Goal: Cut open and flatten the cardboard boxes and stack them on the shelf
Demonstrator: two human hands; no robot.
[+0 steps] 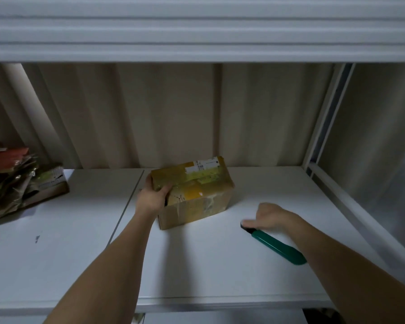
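Observation:
A taped-up brown cardboard box (197, 192) with yellow tape and a white label stands on the white shelf (220, 265), near the back wall. My left hand (153, 195) grips its near left top corner, thumb on top and fingers round the left side. A green utility knife (276, 246) lies flat on the shelf to the box's right, its black tip pointing toward the box. My right hand (264, 217) hovers over the knife's front end, blurred, fingers fairly straight; whether it touches the knife is unclear.
A stack of flattened cardboard and torn packaging (17, 181) lies at the shelf's back left. Another shelf (197, 31) hangs low overhead. A white upright post (325, 118) and rail bound the right side.

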